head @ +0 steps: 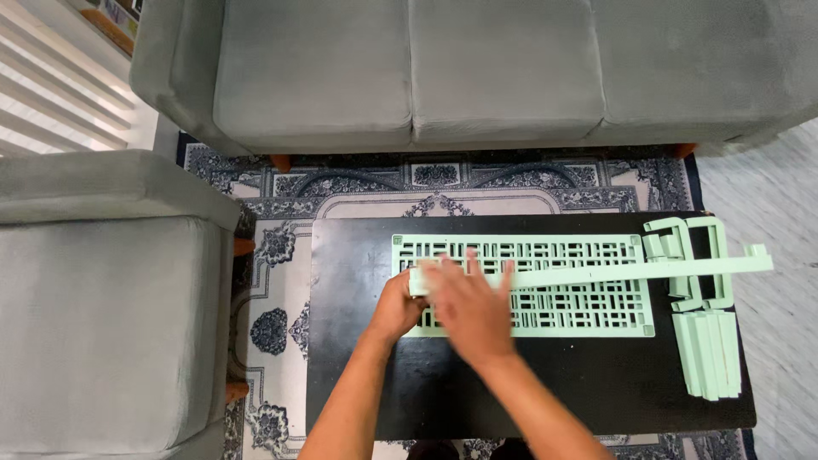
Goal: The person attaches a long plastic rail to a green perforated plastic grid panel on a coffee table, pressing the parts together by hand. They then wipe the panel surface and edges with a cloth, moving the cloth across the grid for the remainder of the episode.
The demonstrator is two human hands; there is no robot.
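A long mint-green rail [596,271] lies flat across a mint-green lattice panel [579,307], running left to right and tilting slightly upward toward its right end, which reaches past the panel's edge and ends in a small upturned tab. Its left end sits near the panel's left edge, gripped there. The panel is a flat rectangle pierced with a maze-like pattern of slots, with small square sockets at its corners, lying lengthwise on the black counter [358,375].
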